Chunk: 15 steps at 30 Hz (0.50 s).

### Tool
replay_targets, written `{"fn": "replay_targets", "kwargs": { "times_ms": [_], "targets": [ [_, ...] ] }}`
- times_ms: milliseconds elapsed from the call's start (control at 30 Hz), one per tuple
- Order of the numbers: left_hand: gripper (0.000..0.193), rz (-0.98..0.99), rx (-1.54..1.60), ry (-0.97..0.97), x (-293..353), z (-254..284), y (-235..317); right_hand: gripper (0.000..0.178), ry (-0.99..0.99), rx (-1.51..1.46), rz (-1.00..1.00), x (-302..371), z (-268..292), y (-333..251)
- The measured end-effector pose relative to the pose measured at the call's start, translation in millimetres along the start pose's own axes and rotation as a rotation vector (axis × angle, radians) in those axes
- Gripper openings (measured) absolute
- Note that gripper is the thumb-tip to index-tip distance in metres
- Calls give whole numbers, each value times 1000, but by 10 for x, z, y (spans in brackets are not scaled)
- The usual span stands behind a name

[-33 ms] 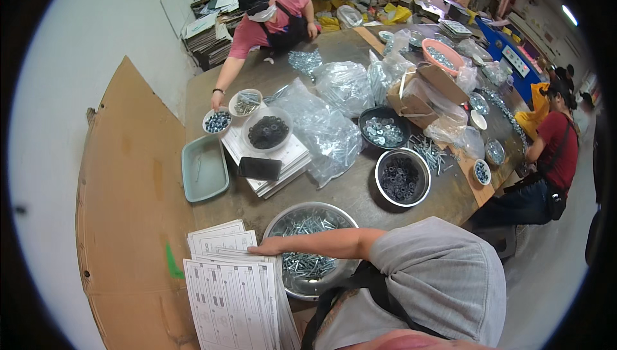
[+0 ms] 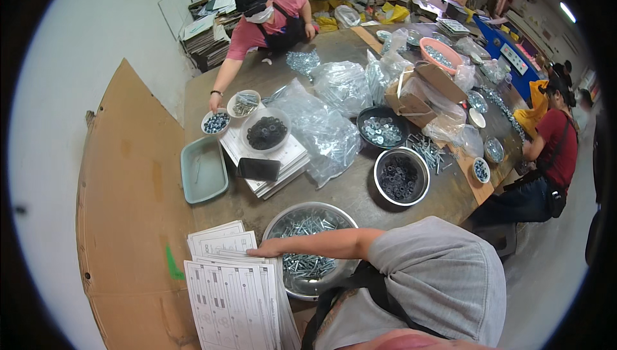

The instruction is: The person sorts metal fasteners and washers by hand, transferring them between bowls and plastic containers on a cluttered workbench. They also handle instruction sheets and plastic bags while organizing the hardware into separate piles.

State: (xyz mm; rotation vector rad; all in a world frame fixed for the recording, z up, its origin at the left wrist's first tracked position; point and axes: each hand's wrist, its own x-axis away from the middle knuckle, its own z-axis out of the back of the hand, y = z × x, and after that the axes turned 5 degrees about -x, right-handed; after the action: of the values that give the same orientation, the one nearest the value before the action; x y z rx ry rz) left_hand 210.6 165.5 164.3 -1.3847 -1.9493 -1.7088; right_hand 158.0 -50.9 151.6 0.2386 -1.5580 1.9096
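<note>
While reaching across a steel bowl of screws (image 2: 308, 247) at the near edge of the table (image 2: 347, 189), one hand (image 2: 267, 249) lies flat, fingers loose, on a stack of printed sheets (image 2: 231, 286) just left of that bowl. Which hand it is cannot be told; the other is hidden.

sheets (image 2: 225, 286) white w/ black print | tray (image 2: 203, 171) grey-green | bowl (image 2: 321, 212) silver (shiny) | sleeve (image 2: 443, 273) grey
</note>
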Motion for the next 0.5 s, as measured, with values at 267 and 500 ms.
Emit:
{"fn": "replay_targets", "kwargs": {
  "times_ms": [267, 500],
  "targets": [
    [37, -19, -89, -88, -47, -434, 185, 84, 122, -282, 7, 363, -143, 33],
    [37, -74, -113, -149, 36, -773, 440, 81, 237, -451, 233, 719, 232, -41]
  ]
}}
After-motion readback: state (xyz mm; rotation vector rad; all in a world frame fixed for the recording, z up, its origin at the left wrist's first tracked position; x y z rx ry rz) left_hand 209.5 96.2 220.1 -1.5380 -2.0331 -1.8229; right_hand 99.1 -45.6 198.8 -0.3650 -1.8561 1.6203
